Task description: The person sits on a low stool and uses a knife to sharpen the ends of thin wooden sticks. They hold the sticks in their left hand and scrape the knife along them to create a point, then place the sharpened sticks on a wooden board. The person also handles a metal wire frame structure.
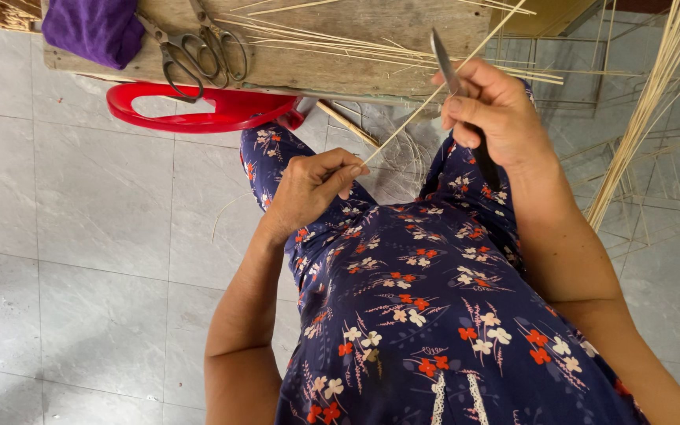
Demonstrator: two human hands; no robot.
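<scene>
Showing a floor of large pale grey glazed tiles (pixel 80 236), glossy, with thin grout lines, across the left and lower frame. Upper centre: rough, weathered wooden board (pixel 340 67) bearing loose bamboo slivers (pixel 316 39), steel scissors (pixel 198 47) and a soft purple cloth (pixel 92 27), the cloth cut off by the top edge. Just below the board: smooth red plastic rim (pixel 190 118), mostly hidden. Right edge: leaning bundle of pale bamboo strips (pixel 647 110), tops out of frame. Centre: thin straight bamboo strip (pixel 434 94), running diagonally from mid-frame to the top. Left hand (pixel 312 185) pinching its lower end between thumb and fingers. Right hand (pixel 489 114) closed around a narrow grey knife (pixel 444 59), blade against the strip, handle largely concealed. Lap covered by navy floral fabric (pixel 426 315).
</scene>
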